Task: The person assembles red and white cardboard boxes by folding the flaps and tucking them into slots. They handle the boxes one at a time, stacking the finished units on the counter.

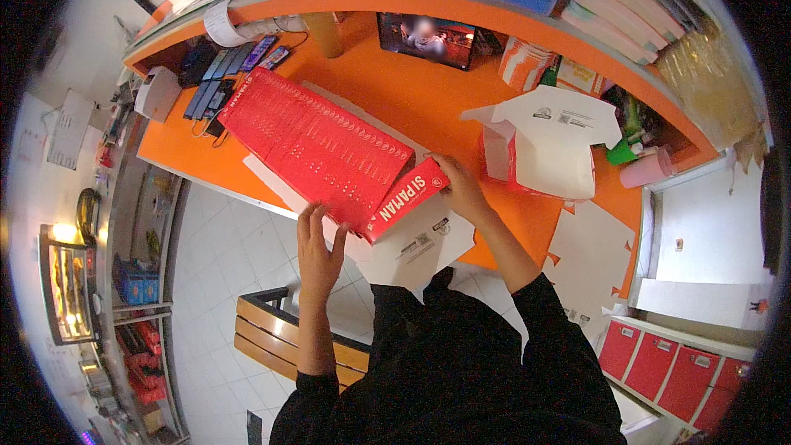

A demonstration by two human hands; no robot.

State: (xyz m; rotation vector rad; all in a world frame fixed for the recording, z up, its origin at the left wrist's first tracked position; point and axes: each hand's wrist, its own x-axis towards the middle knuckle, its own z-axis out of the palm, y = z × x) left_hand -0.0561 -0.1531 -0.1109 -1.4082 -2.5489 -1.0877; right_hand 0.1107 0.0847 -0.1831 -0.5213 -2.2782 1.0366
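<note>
A red printed cardboard box blank lies over the orange counter, with more flat card beneath it. Its near end panel is bent up along a crease, and a white flap with small dark print sticks out toward my body. My right hand grips the right corner of that end panel. At the panel's left corner is my left hand, fingers stretched and apart, fingertips against the card edge. A folded box, white inside and red outside, stands with its lid up to the right.
Flat white box blanks lie at the right end of the counter. Several phones and cables sit at the back left. A lit screen leans at the back, near striped cups. A wooden bench stands below.
</note>
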